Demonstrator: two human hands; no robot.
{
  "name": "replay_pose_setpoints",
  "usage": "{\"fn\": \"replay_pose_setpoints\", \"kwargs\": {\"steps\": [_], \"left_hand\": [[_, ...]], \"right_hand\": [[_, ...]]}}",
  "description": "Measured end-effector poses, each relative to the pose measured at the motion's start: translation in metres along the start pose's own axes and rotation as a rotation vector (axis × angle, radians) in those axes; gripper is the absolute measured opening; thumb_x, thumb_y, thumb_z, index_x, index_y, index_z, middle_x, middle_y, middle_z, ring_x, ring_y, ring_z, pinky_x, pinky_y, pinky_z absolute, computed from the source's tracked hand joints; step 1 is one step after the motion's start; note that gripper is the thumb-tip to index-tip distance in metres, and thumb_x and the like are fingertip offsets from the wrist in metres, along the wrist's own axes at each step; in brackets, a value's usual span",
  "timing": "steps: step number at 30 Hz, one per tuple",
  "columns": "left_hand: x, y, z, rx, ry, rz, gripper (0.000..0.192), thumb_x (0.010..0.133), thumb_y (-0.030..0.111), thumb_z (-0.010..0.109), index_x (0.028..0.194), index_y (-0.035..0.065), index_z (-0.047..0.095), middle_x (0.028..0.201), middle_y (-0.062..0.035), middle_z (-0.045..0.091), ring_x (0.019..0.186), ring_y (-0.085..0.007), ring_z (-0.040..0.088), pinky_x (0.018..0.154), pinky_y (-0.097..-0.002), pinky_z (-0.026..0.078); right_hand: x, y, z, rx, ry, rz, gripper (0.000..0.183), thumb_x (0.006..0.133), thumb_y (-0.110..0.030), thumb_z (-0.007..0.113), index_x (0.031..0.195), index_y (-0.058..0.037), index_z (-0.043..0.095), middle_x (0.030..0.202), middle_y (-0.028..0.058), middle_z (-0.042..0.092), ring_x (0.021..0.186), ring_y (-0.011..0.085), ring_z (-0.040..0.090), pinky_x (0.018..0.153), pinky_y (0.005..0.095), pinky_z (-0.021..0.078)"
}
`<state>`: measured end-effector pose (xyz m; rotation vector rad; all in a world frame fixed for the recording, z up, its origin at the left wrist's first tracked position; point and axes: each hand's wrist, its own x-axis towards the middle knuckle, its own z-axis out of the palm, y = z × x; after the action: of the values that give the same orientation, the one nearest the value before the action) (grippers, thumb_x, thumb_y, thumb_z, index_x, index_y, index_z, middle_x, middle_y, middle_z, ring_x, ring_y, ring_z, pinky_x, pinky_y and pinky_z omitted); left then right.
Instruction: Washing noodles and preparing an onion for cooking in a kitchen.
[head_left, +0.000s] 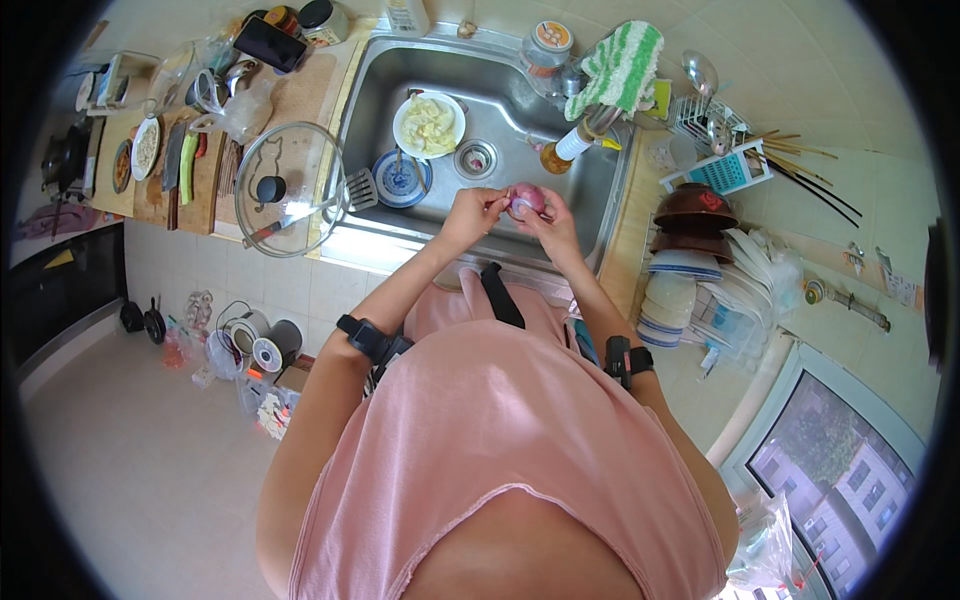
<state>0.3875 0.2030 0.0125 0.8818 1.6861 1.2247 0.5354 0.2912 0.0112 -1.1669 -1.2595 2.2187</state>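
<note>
Both my hands are over the near edge of the stainless-steel sink (517, 94). My right hand (553, 225) holds a red onion (527, 196), with the thumb on its pale end. The fingers of my left hand (474, 217) pinch the onion's left side. In the sink, a white plate of pale cabbage-like leaves (428, 124) stands behind a blue-patterned plate (397, 178) with chopsticks on it. Right of them is the drain (475, 160), with a small reddish scrap in it. The faucet (577, 142) reaches in from the right, a striped towel (619, 67) over it.
A glass lid (289, 189) and a slotted turner (361, 190) lie at the sink's left edge. Farther left is a cutting board (202, 214) with a cleaver and a green pepper. Stacked bowls (694, 210) and plates stand on the right.
</note>
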Motion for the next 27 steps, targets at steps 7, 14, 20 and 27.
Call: {"fn": "replay_pose_setpoints", "kwargs": {"steps": [7,14,20,27], "left_hand": [[0.003,0.022,0.007,0.499,0.148,0.222,0.010,0.074,0.011,0.061,0.073,0.0013,0.061,0.055,-0.0116,0.056,0.047,-0.0221,0.055,0.048,-0.0317,0.044],[0.010,-0.053,-0.005,0.026,0.030,-0.200,0.009,0.076,0.008,0.058,0.074,-0.0007,0.061,0.058,-0.0079,0.060,0.050,-0.0142,0.057,0.049,-0.0278,0.046],[0.005,0.001,0.019,-0.249,0.005,-0.157,0.025,0.085,0.019,0.059,0.100,-0.0007,0.058,0.074,-0.0066,0.061,0.063,-0.0092,0.058,0.051,-0.0247,0.048],[0.013,-0.027,0.016,0.220,-0.034,-0.135,0.017,0.082,0.009,0.059,0.096,0.0001,0.060,0.081,-0.0117,0.062,0.067,-0.0191,0.061,0.057,-0.0268,0.049]], "right_hand": [[0.002,0.007,-0.001,-0.447,0.116,-0.394,0.050,0.076,-0.008,0.070,0.117,-0.0015,0.043,0.103,0.0129,0.057,0.081,0.0120,0.058,0.062,0.0224,0.0497],[-0.012,-0.014,-0.009,0.017,0.002,-0.034,0.041,0.083,-0.006,0.059,0.120,-0.0029,0.040,0.104,0.0137,0.057,0.085,0.0259,0.064,0.064,0.0308,0.0560],[-0.010,-0.001,-0.026,-0.027,0.045,0.010,0.046,0.085,-0.012,0.058,0.124,-0.0030,0.035,0.104,0.0150,0.057,0.081,0.0262,0.065,0.065,0.0295,0.0552],[-0.014,-0.010,-0.021,-0.028,-0.059,0.082,0.040,0.087,-0.012,0.052,0.123,-0.0022,0.038,0.105,0.0132,0.057,0.082,0.0243,0.064,0.067,0.0298,0.0551]]}}
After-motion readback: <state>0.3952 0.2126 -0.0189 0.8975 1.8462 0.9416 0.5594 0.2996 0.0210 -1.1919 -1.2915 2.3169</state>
